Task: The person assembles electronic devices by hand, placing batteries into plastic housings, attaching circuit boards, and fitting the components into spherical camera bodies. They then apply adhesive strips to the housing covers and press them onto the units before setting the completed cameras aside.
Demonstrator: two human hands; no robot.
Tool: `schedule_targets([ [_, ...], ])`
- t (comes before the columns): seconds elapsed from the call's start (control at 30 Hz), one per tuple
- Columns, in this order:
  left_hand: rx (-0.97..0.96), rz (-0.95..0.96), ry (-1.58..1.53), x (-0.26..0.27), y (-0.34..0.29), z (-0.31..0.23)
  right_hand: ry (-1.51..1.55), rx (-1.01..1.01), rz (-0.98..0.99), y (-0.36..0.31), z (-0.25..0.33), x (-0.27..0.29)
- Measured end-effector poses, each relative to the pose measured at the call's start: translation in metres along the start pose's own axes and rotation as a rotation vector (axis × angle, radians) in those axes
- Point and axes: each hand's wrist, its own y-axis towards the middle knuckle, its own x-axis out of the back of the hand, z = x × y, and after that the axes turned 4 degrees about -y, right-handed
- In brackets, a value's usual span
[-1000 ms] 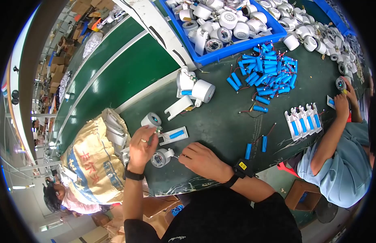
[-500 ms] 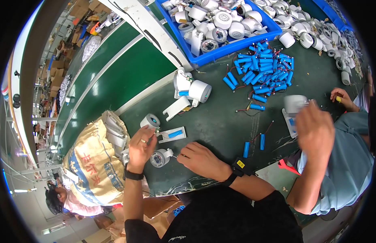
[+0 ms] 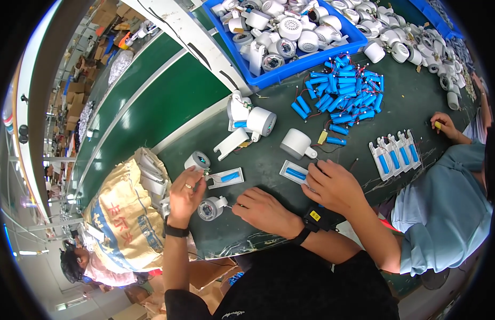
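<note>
My left hand [image 3: 186,193] is closed in a pinch at the lower edge of a white round housing [image 3: 196,160] with a dark front and a small circuit board. Beside these fingers lies a white handle shell [image 3: 220,181] with a blue cylindrical battery [image 3: 230,176] and thin wires. My right hand [image 3: 264,212] rests on the table with its fingers bent and pressed together. Its fingertips are at a thin piece by the stub of a second white round housing [image 3: 209,209]; what they grip is hidden.
A co-worker's hand [image 3: 335,186] touches a battery-filled shell [image 3: 294,172] at my right, below a white housing [image 3: 296,143]. Further off are loose blue batteries [image 3: 346,88], a blue crate [image 3: 282,77] of housings and a row of shells [image 3: 383,160]. A yellow sack [image 3: 122,213] stands left.
The co-worker's arm has swung left, and a housing with its battery shell now lies right of my hands. Several filled shells show in a row at the right. My hands have hardly moved.
</note>
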Motion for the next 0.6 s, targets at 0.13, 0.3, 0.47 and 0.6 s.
schedule_targets([
  [0.13,-0.007,-0.001,-0.009,-0.001,0.0,0.001,-0.013,0.007,-0.012,-0.001,-0.001,-0.004],
  [0.3,-0.04,-0.023,0.012,0.001,0.004,-0.001,-0.245,0.149,-0.051,0.054,-0.022,-0.002],
  [0.47,0.015,0.058,0.141,0.0,-0.007,0.008,-0.426,0.452,-0.167,0.154,-0.051,-0.053],
  [0.6,0.055,-0.001,0.158,0.007,-0.017,0.006,-0.22,0.457,-0.135,0.172,-0.066,-0.125],
])
